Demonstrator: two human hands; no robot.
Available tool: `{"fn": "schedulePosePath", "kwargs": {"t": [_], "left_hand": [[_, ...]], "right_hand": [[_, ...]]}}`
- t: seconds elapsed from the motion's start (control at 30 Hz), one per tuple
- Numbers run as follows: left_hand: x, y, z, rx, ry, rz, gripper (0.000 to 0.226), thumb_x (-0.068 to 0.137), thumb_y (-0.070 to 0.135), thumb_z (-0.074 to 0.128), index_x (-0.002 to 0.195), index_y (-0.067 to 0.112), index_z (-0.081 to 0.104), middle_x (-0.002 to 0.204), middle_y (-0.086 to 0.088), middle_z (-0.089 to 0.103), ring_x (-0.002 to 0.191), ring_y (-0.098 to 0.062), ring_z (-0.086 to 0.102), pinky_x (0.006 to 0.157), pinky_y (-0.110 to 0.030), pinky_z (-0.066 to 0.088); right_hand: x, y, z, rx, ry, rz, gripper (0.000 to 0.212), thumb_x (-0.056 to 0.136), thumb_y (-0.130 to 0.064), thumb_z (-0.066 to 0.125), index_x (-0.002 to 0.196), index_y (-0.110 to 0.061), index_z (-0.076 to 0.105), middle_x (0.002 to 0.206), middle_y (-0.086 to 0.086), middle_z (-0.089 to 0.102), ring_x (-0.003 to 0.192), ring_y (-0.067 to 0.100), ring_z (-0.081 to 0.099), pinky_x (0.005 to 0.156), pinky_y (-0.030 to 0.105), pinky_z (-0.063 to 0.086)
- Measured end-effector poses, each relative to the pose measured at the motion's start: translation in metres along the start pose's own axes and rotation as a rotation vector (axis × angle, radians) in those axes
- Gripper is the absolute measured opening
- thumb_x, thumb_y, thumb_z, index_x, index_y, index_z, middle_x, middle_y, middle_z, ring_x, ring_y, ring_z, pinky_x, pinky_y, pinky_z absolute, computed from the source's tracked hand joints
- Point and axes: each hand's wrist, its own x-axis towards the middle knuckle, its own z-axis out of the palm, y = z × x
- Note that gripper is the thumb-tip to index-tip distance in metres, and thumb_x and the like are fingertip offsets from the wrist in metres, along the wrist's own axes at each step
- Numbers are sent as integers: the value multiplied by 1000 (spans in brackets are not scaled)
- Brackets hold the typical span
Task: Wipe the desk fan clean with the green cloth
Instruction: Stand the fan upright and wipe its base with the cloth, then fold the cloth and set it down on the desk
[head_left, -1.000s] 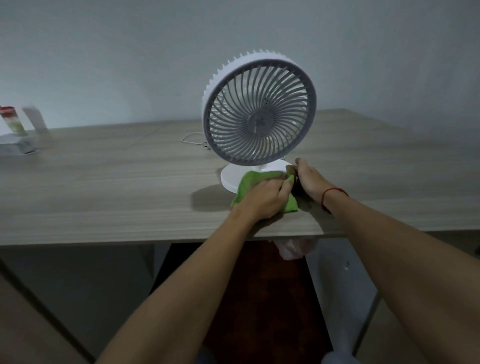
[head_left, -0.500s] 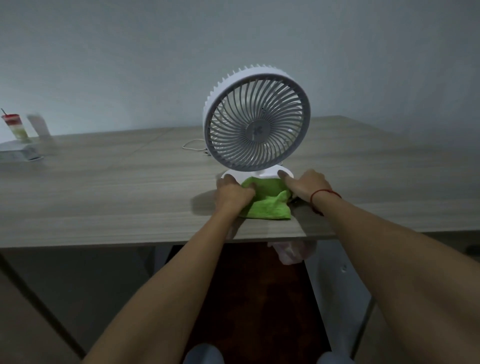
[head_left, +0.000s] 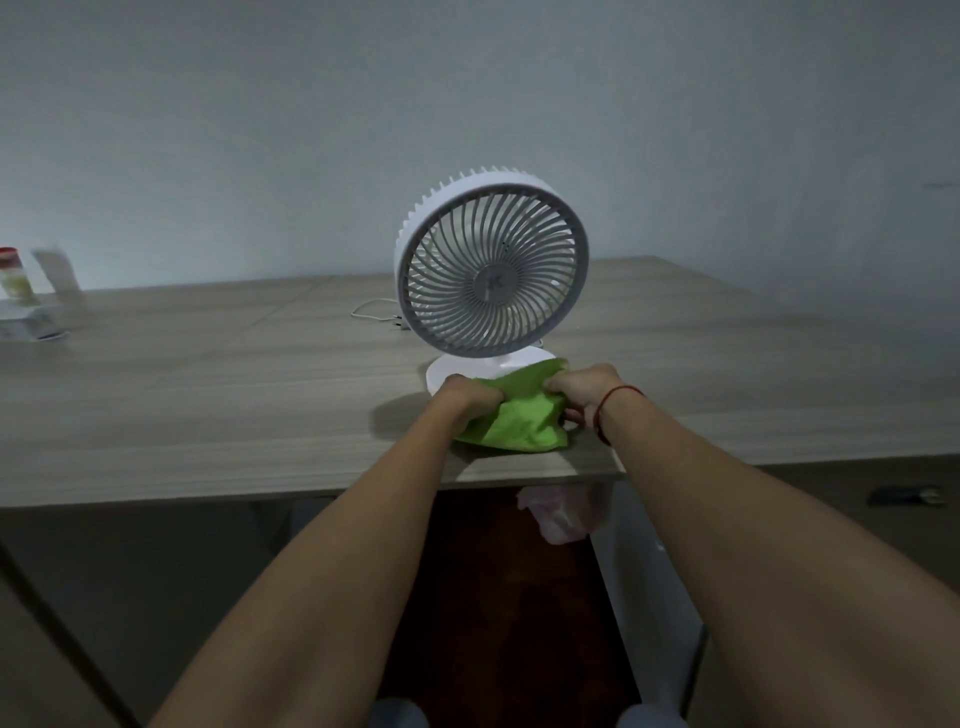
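A white desk fan (head_left: 492, 270) with a grey spiral grille stands upright on its round base near the front edge of the wooden desk (head_left: 208, 405). The green cloth (head_left: 517, 415) lies bunched in front of the base and partly over its right side. My left hand (head_left: 467, 397) grips the cloth's left edge. My right hand (head_left: 582, 392), with a red string at the wrist, grips the cloth's upper right part. The front of the fan's base is hidden by the cloth and my hands.
A white cable with a plug (head_left: 379, 312) lies behind the fan on the left. A red-capped bottle (head_left: 13, 275) and a white box (head_left: 26, 325) sit at the far left. A pink plastic bag (head_left: 563, 512) hangs under the desk edge.
Both hands have closed on the cloth and gathered it between them. The cloth now reaches over the right side of the fan's base. The camera has tilted, so the fan sits lower in view.
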Motion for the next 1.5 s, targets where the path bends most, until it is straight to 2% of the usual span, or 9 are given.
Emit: {"fn": "schedulePosePath", "kwargs": {"t": [0.2, 0.33, 0.4, 0.6, 0.9, 1.03, 1.1, 1.27, 1.5], "left_hand": [[-11, -4, -8, -261, -47, 39, 45, 89, 26, 52, 126, 2, 49, 123, -15, 60, 101, -29, 60, 80, -33, 49], [-11, -10, -21, -513, -230, -81, 62, 73, 45, 66, 123, 9, 56, 108, -9, 70, 92, -25, 68, 75, -33, 56], [-12, -18, -28, -539, -282, -99, 46, 78, 49, 65, 106, 12, 67, 90, -7, 73, 82, -21, 69, 70, -30, 55], [-1, -57, -75, -610, 67, -16, 30, 89, 12, 62, 115, -3, 62, 92, -11, 66, 72, -23, 62, 59, -28, 50], [41, -129, -172, -245, 451, 118, 29, 90, 20, 60, 112, 1, 63, 108, -14, 67, 102, -27, 63, 83, -32, 49], [50, -150, -187, 265, 466, -47, 67, 87, 42, 57, 142, 12, 33, 145, -15, 42, 133, -35, 40, 108, -45, 39], [49, -153, -186, 401, 528, 67, 68, 90, 40, 52, 147, 14, 27, 151, -12, 36, 137, -35, 36, 110, -46, 35], [60, -153, -174, 531, 150, 182, 45, 101, 24, 34, 135, -1, 49, 147, -21, 43, 135, -33, 42, 112, -37, 34], [90, -170, -195, 590, 58, 251, 48, 104, 22, 27, 149, 7, 29, 161, -12, 19, 149, -22, 18, 121, -31, 13]], "right_hand": [[-16, 13, 11, -36, 5, -151, 36, 88, 3, 43, 119, -1, 60, 108, 21, 65, 104, 34, 63, 93, 44, 51], [-33, 11, 27, 131, -118, -176, 34, 94, -5, 44, 126, -9, 53, 105, 15, 62, 96, 28, 60, 89, 41, 51], [-38, 7, 39, 190, -174, -147, 31, 97, -8, 43, 126, -11, 51, 103, 13, 61, 96, 28, 60, 89, 42, 51], [-44, -1, 105, 146, -246, -141, 35, 96, -14, 47, 131, -13, 50, 114, 15, 63, 106, 31, 61, 95, 41, 51], [-49, -4, 228, -85, -142, -235, 32, 86, -8, 55, 117, -12, 60, 122, 10, 64, 111, 28, 61, 97, 31, 49], [-51, -5, 240, -430, -73, -410, 44, 85, -9, 54, 129, -14, 48, 135, 11, 49, 124, 30, 50, 103, 35, 41], [-49, -2, 243, -613, -102, -593, 41, 88, -12, 51, 129, -14, 50, 135, 10, 50, 125, 31, 48, 105, 38, 40], [-39, 12, 256, -978, -387, -698, 36, 96, -18, 36, 123, 0, 51, 136, 18, 51, 128, 33, 45, 105, 41, 36], [-21, 14, 295, -1198, -264, -669, 52, 93, -31, 29, 134, -5, 46, 143, 11, 48, 135, 26, 39, 118, 46, 13]]}}
